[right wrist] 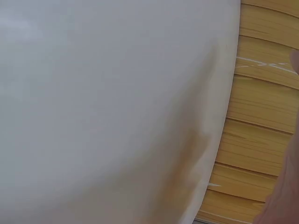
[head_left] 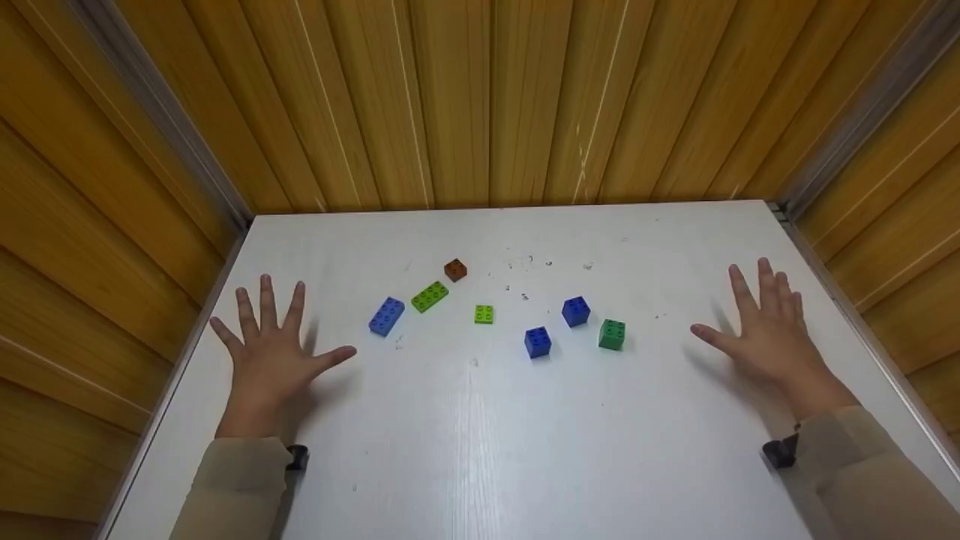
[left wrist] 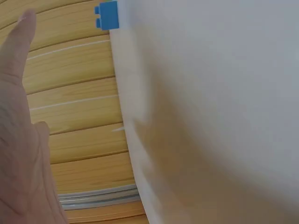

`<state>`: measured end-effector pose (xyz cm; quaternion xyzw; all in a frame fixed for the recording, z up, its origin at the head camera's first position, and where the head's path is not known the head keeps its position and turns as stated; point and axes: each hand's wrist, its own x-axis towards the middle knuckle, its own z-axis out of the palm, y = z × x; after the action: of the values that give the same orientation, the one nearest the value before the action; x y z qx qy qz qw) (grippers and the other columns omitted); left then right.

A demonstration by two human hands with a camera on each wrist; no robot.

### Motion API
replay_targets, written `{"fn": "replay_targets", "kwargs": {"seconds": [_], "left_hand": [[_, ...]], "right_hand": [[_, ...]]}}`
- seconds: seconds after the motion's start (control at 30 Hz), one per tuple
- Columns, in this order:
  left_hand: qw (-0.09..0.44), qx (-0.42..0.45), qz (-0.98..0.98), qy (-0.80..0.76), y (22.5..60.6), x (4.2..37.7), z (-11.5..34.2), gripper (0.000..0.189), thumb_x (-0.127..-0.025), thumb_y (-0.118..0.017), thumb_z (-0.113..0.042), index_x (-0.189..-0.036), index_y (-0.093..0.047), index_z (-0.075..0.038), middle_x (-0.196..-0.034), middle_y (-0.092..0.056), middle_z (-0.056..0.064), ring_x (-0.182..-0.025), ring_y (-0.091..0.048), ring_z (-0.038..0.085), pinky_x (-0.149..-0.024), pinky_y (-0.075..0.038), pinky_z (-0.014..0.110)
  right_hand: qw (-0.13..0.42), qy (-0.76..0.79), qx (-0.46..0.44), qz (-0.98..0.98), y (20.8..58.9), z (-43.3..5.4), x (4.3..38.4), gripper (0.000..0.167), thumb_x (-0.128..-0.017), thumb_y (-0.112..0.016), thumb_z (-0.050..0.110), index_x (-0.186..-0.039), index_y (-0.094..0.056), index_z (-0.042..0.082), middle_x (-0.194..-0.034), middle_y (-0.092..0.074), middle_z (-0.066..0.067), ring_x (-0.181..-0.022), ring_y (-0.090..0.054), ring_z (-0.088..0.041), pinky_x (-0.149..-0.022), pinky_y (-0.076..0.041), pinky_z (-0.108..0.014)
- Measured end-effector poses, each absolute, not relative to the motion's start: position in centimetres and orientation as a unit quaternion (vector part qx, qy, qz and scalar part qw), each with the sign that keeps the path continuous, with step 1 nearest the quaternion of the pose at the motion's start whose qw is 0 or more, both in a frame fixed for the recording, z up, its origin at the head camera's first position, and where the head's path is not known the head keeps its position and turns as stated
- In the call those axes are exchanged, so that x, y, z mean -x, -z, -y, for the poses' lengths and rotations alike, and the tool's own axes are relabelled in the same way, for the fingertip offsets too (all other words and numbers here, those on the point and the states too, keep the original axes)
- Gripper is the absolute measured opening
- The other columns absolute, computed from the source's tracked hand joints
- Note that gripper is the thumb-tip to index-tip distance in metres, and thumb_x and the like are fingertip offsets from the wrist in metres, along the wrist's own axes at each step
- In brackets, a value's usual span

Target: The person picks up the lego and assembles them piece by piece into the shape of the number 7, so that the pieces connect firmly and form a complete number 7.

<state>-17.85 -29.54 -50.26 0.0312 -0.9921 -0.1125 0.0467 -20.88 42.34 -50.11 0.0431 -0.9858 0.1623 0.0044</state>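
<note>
My left hand (head_left: 271, 364) is held over the left side of the white table with its fingers spread, holding nothing. Nearest to it lies a light blue building brick (head_left: 387, 316), also seen at the top of the left wrist view as a blue brick (left wrist: 109, 15). Over the right side, my right hand (head_left: 774, 345) has straight, spread fingers and holds nothing. A green brick (head_left: 612, 334) is the closest to it, beside two dark blue bricks (head_left: 576, 311). Further left are a long lime brick (head_left: 430, 297), a small lime brick (head_left: 484, 314) and a brown brick (head_left: 455, 270).
The white table (head_left: 465, 435) has small dark marks near its middle. Wood-patterned panels (head_left: 491, 105) rise behind it and along both sides, with metal posts (head_left: 169, 105) at the corners. A dark band (head_left: 781, 451) shows at the right sleeve cuff.
</note>
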Motion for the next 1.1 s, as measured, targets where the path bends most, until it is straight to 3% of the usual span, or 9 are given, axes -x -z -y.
{"fn": "replay_targets", "kwargs": {"seconds": [0.1, 0.23, 0.33, 0.43, 0.53, 0.7, 0.77, 0.87, 1.1], "left_hand": [[0.057, -0.024, 0.990, 0.126, 49.7, 17.6, 28.7, 0.136, -0.082, -0.068, -0.096, -0.184, -0.012, -0.024, -0.190, 0.019, 0.018, -0.173, 0.019, 0.056, -0.123, 0.025, 0.089], [0.066, -0.011, 0.986, 0.152, 49.0, 17.2, 27.1, 0.134, -0.081, -0.079, -0.086, -0.183, -0.015, -0.027, -0.192, 0.012, 0.016, -0.175, 0.015, 0.053, -0.126, 0.021, 0.088], [0.068, 0.000, 0.982, 0.179, 48.4, 17.0, 25.8, 0.135, -0.078, -0.086, -0.080, -0.183, -0.018, -0.029, -0.193, 0.005, 0.014, -0.177, 0.011, 0.050, -0.132, 0.012, 0.086], [0.070, 0.009, 0.975, 0.209, 47.9, 16.8, 24.6, 0.134, -0.077, -0.091, -0.076, -0.183, -0.022, -0.030, -0.192, -0.012, 0.014, -0.178, -0.002, 0.047, -0.137, -0.003, 0.082], [0.068, 0.017, 0.968, 0.242, 47.4, 16.5, 23.7, 0.126, -0.080, -0.093, -0.071, -0.181, -0.029, -0.030, -0.187, -0.034, 0.013, -0.175, -0.023, 0.045, -0.137, -0.023, 0.078], [0.072, 0.039, 0.955, 0.285, 46.9, 15.9, 22.3, 0.095, -0.089, -0.092, -0.059, -0.169, -0.055, -0.024, -0.171, -0.059, 0.011, -0.161, -0.051, 0.041, -0.127, -0.047, 0.070], [0.078, 0.052, 0.951, 0.295, 46.7, 15.8, 21.9, 0.083, -0.090, -0.092, -0.055, -0.161, -0.064, -0.022, -0.165, -0.065, 0.010, -0.157, -0.057, 0.040, -0.125, -0.051, 0.068], [0.074, 0.072, 0.944, 0.314, 46.6, 15.7, 21.4, 0.074, -0.091, -0.094, -0.050, -0.154, -0.071, -0.020, -0.161, -0.069, 0.008, -0.153, -0.062, 0.038, -0.123, -0.054, 0.065], [0.016, 0.102, 0.924, 0.367, 45.9, 16.2, 20.2, 0.074, -0.091, -0.096, -0.040, -0.157, -0.067, -0.022, -0.163, -0.067, 0.005, -0.153, -0.062, 0.036, -0.124, -0.054, 0.061]], "right_hand": [[0.001, -0.169, -0.035, 0.985, 49.7, -42.0, 20.8, 0.133, -0.096, -0.075, 0.076, -0.182, 0.009, 0.019, -0.187, 0.030, -0.019, -0.168, 0.007, -0.069, -0.132, -0.001, -0.088], [-0.005, -0.177, -0.024, 0.984, 49.0, -41.3, 20.8, 0.141, -0.090, -0.083, 0.076, -0.182, 0.010, 0.024, -0.188, 0.029, -0.014, -0.168, -0.002, -0.070, -0.118, -0.022, -0.097], [-0.002, -0.187, -0.021, 0.982, 48.6, -40.8, 20.7, 0.144, -0.088, -0.086, 0.076, -0.182, 0.010, 0.026, -0.189, 0.027, -0.012, -0.171, -0.001, -0.065, -0.115, -0.026, -0.097], [-0.003, -0.212, -0.023, 0.977, 48.3, -40.2, 20.7, 0.142, -0.088, -0.088, 0.072, -0.183, 0.007, 0.026, -0.191, 0.022, -0.012, -0.171, -0.001, -0.064, -0.114, -0.026, -0.097], [-0.016, -0.250, -0.032, 0.968, 48.0, -39.8, 20.6, 0.130, -0.092, -0.089, 0.065, -0.184, -0.009, 0.022, -0.192, 0.004, -0.018, -0.171, -0.010, -0.063, -0.118, -0.028, -0.094], [-0.036, -0.295, -0.045, 0.954, 47.8, -38.8, 19.9, 0.094, -0.100, -0.084, 0.059, -0.174, -0.044, 0.014, -0.182, -0.038, -0.023, -0.158, -0.042, -0.061, -0.118, -0.047, -0.082], [-0.037, -0.299, -0.047, 0.952, 47.7, -38.4, 19.7, 0.085, -0.102, -0.082, 0.058, -0.168, -0.052, 0.012, -0.174, -0.050, -0.024, -0.151, -0.050, -0.059, -0.113, -0.054, -0.078], [-0.038, -0.304, -0.047, 0.951, 47.4, -38.1, 19.4, 0.078, -0.103, -0.081, 0.056, -0.164, -0.058, 0.013, -0.165, -0.060, -0.024, -0.149, -0.054, -0.056, -0.112, -0.056, -0.076], [-0.021, -0.321, -0.053, 0.946, 46.9, -37.6, 19.4, 0.072, -0.102, -0.084, 0.052, -0.161, -0.061, 0.016, -0.161, -0.064, -0.021, -0.146, -0.058, -0.054, -0.111, -0.056, -0.076]]}}
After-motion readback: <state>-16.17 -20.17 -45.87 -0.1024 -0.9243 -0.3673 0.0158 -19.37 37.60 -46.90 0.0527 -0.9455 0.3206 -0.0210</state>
